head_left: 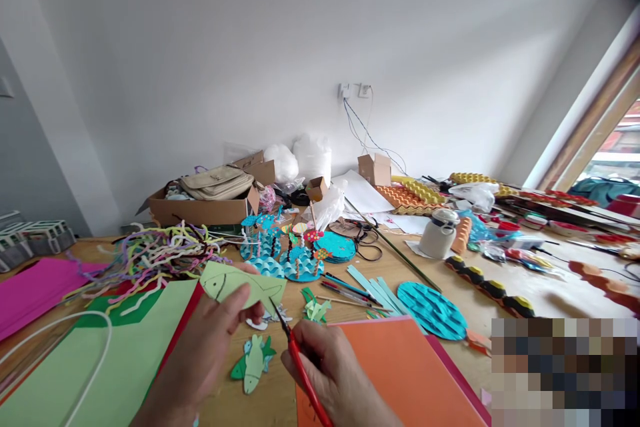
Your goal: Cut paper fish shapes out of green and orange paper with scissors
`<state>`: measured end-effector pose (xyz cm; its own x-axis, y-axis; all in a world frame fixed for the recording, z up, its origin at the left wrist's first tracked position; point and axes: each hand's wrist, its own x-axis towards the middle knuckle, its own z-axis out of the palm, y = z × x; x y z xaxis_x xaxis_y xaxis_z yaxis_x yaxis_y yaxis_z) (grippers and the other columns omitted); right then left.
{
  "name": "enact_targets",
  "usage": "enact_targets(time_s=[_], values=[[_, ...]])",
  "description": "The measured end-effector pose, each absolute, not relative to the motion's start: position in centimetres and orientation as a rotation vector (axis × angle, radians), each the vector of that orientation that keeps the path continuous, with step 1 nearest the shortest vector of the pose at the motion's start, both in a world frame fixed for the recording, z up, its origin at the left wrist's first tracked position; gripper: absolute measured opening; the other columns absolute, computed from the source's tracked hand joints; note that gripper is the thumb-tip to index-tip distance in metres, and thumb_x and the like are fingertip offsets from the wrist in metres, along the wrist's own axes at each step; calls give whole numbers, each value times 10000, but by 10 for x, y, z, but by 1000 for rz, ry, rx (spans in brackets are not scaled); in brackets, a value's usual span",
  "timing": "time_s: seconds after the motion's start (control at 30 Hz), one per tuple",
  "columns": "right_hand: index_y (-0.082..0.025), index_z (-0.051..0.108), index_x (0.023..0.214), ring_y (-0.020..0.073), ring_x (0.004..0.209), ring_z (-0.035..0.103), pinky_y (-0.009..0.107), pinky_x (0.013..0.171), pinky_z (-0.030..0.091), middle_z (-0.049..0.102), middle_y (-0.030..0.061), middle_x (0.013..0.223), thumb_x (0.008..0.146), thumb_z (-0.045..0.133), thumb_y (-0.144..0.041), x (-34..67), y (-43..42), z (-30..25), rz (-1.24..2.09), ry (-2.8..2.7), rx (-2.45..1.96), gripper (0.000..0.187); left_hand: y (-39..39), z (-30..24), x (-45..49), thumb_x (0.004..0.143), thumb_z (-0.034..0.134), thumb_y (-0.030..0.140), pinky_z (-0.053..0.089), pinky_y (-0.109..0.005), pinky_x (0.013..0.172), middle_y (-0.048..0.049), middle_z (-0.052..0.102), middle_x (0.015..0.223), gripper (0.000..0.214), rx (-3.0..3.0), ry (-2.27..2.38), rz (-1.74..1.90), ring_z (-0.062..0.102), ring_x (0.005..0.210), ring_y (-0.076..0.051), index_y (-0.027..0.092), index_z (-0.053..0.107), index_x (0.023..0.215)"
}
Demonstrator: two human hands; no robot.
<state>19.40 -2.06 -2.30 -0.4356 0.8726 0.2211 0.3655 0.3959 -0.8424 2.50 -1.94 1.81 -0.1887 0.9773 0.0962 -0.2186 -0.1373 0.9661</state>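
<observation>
My left hand [203, 353] pinches a light green paper fish [240, 283] with a drawn eye and mouth, held up above the wooden table [545, 290]. My right hand [333, 373] is closed round red-handled scissors [300, 363], whose blades point up toward the fish's lower right edge. A finished green paper fish [253, 361] lies flat on the table between my hands. Small green paper scraps [315, 310] lie just beyond the scissors.
Orange and pink sheets [400, 367] lie under my right hand, green, red and magenta sheets [75, 360] at left. Tangled pipe cleaners [155, 253], blue paper wave discs [433, 310], a cardboard box [205, 210] with a bag, a white jar [439, 233] crowd the table.
</observation>
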Motion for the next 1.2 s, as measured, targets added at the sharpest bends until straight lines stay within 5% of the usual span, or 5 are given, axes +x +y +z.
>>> enact_targets(time_s=[0.1, 0.23, 0.4, 0.73, 1.2], values=[[-198, 370, 642, 92, 538, 278, 214, 463, 224, 354, -61, 574, 883, 498, -284, 199, -22, -19, 956, -2051, -1084, 286, -13, 26, 4, 723, 675, 469, 491, -250, 506, 13, 651, 765, 296, 1034, 1031, 1549, 587, 631, -169, 245, 684, 917], [-195, 381, 635, 90, 531, 296, 207, 455, 229, 378, -60, 567, 890, 493, -272, 204, -19, -17, 931, -2123, -1119, 289, -4, 42, -27, 717, 714, 354, 514, -256, 753, -23, 708, 801, 194, 1487, 1273, 1363, 642, 838, -206, 245, 754, 871], [-195, 376, 633, 85, 514, 279, 205, 444, 219, 376, -67, 548, 891, 497, -250, 207, -14, -15, 867, -2185, -1127, 290, -1, 56, -28, 714, 698, 322, 479, -304, 828, -33, 754, 966, 204, 1974, 1430, 1066, 654, 925, -263, 299, 779, 900], [-192, 393, 625, 82, 498, 280, 211, 437, 212, 375, -69, 536, 875, 518, -241, 213, -15, -12, 857, -2213, -1141, 283, 4, 62, -9, 795, 587, 251, 370, -227, 634, 23, 627, 659, 193, 2221, 1300, 639, 549, 672, -176, 232, 693, 634], [-191, 428, 610, 73, 463, 341, 190, 423, 225, 387, -70, 496, 852, 553, -263, 218, -7, -12, 1281, -1987, -1010, 282, 4, 40, -1, 763, 605, 356, 345, -215, 545, 43, 514, 640, 167, 1617, 1113, 809, 451, 580, -123, 195, 608, 716]])
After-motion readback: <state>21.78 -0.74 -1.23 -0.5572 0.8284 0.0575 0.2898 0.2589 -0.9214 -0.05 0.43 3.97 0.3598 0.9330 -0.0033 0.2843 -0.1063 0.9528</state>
